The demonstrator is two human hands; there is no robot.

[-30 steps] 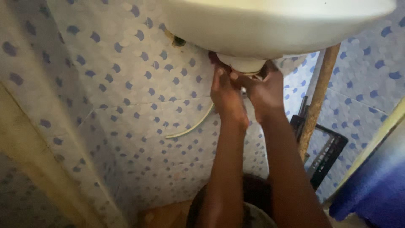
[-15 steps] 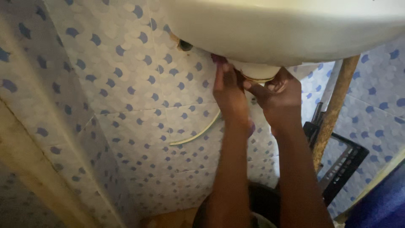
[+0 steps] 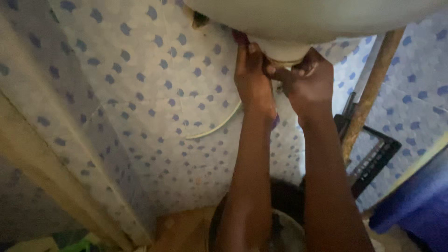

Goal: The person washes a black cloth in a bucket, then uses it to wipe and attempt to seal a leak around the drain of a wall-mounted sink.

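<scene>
Fingers of the left hand and right hand wrap together around the drain fitting — a pale stub under the white washbasin. Both arms reach up from below. Behind: blue-spotted tiled wall, a thin white hose, a rusty pole.

basin: only its underside shows; the top edge of the picture cuts off the bowl and rim.
drain fitting: mostly covered by both hands; its shape below the white neck cannot be told.
left hand: the fingers' tips are hidden between basin and wall.
right hand: the fingers wrap the fitting; what they grip is too blurred to tell.
dark bucket: hidden behind both forearms, cut by the bottom edge.
blue container: cut by the right edge, blurred.
black frame: partly behind the wooden pole.
</scene>
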